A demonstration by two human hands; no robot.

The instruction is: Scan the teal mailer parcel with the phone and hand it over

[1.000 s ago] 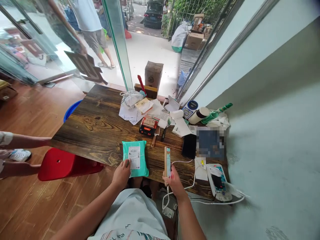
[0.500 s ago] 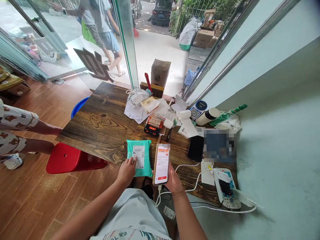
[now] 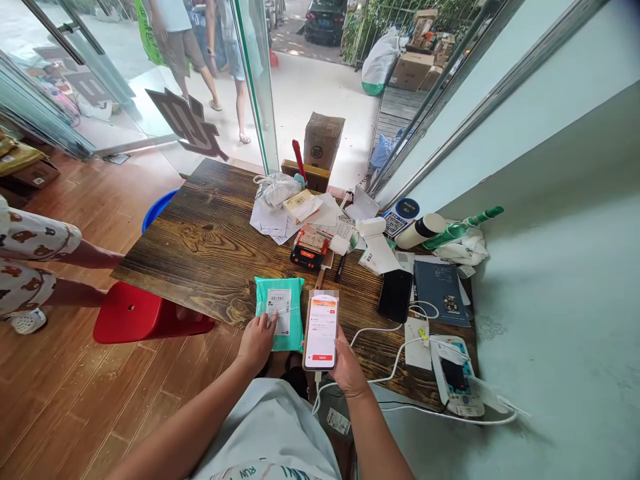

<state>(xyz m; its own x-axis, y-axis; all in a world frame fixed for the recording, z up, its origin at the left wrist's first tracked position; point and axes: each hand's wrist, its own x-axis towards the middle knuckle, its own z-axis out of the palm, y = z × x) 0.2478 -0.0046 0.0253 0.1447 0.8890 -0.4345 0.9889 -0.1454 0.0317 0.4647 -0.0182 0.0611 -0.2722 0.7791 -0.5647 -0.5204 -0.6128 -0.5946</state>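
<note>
parcel (image 3: 289,312), long axis pointed forward, touched by nearer left hand (image 3: 257,339), grip unclear; phone (image 3: 321,335), just beside, clamped in right hand (image 3: 349,367).

"What is held in the right hand (image 3: 347,365)?"
"A lit, brown-edged smartphone (image 3: 321,335) is gripped, a white cable (image 3: 318,377) plugged into it."
"What is touched by the left hand (image 3: 257,343)?"
"A flat turquoise plastic parcel (image 3: 295,313), on its white paper label (image 3: 281,301). Beyond it, a boxy black-and-orange device (image 3: 309,250) is seen on the dark wooden table (image 3: 200,243)."
</note>
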